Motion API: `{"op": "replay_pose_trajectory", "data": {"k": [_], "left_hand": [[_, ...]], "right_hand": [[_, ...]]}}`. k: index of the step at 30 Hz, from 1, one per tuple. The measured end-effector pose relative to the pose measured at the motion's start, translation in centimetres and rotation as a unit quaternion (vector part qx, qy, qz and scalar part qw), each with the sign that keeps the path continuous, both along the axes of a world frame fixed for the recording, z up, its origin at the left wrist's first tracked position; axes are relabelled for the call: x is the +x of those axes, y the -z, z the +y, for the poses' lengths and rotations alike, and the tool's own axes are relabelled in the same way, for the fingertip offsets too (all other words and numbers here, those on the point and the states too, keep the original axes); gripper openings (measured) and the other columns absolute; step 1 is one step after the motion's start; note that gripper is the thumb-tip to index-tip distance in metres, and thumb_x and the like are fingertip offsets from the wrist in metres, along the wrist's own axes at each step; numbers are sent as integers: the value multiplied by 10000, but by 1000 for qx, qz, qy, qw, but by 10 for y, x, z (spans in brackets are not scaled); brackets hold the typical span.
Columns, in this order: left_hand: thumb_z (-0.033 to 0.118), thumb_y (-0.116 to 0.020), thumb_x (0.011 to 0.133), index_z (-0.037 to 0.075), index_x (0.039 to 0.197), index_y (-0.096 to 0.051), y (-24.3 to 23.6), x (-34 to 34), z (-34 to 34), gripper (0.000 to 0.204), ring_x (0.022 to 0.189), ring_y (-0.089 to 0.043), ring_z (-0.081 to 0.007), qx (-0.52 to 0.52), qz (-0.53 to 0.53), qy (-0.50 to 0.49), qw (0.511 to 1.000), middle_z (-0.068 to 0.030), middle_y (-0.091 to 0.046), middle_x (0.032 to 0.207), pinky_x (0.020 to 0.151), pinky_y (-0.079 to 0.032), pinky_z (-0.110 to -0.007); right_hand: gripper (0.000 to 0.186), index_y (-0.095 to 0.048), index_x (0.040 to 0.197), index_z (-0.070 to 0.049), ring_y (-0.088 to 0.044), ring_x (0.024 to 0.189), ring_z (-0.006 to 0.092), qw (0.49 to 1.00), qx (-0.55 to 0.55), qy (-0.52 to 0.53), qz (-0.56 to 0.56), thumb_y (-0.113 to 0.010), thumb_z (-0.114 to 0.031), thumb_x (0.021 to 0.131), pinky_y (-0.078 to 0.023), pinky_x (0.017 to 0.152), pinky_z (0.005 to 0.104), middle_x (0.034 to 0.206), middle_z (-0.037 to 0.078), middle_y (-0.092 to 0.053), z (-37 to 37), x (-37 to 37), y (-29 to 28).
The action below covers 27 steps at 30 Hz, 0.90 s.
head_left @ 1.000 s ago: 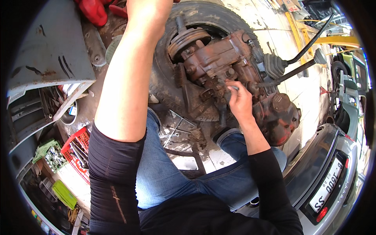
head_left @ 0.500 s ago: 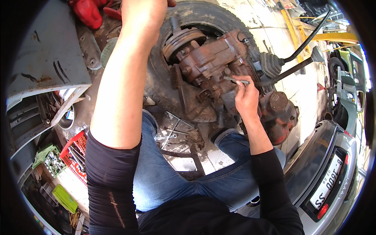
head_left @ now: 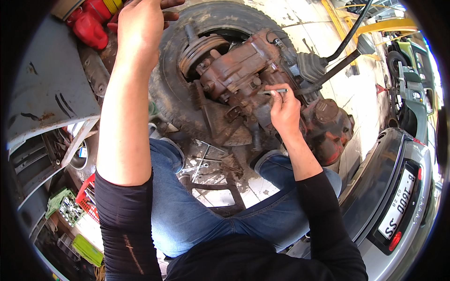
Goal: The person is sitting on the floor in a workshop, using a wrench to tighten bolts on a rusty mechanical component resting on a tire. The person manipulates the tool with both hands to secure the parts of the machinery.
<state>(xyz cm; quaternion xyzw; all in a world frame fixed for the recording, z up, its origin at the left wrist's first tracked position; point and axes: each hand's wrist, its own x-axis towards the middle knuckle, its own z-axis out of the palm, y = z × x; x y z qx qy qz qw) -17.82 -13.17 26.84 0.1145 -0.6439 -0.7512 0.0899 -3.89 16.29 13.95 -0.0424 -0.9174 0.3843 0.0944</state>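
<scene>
A rusty gearbox lies tilted over a large black tyre in front of me. My right hand pinches a short, slim grey metal rod between thumb and fingers. The rod's left end is close to a round bolt-like knob on the housing; whether they touch I cannot tell. Far to the left, beyond the tyre's edge, my left hand is raised, fingers apart and nothing visible in it. A grooved round drum sits at the gearbox's far left end.
Long levers with a rubber boot rise at the right. A T-handled wrench lies on the floor between my legs. At left stand a grey metal cabinet, a red basket and red containers. A grey car is close at right.
My left hand has swung left and a little down, its fingers now showing more. The view has shifted slightly. My right hand still holds the rod by the housing, turned more level.
</scene>
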Motion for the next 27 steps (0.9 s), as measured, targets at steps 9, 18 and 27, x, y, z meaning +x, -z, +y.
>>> {"op": "replay_pose_trajectory", "data": {"k": [9, 18, 27], "left_hand": [[336, -613, 1063, 82, 1207, -766, 26, -14, -16, 329, 783, -632, -82, -3, -26, 40, 999, -14, -779, 1018, 793, -510, -261], [331, -589, 1076, 92, 1226, -760, 25, -13, -10, 330, 777, -609, -67, -23, -39, 43, 998, -4, -775, 1034, 781, -493, -245], [320, -579, 1092, 58, 1270, -724, 19, -14, -5, 348, 783, -608, -76, -6, -54, 40, 998, -15, -754, 1042, 758, -482, -234]], "right_hand": [[78, -645, 1098, -18, -775, 1005, 310, 995, -66, 56, -41, -598, -34, 1037, -577, 840, 356, 1071, 173, -786, -3, -4, 0], [78, -680, 1075, -45, -666, 671, 190, 996, -47, 74, 17, -615, -59, 1035, -504, 655, 324, 787, 142, -715, 2, -6, 2], [78, -641, 1088, -42, -717, 716, 367, 996, -47, 73, 2, -622, -85, 1026, -517, 648, 362, 772, 231, -674, 6, -5, -5]]}}
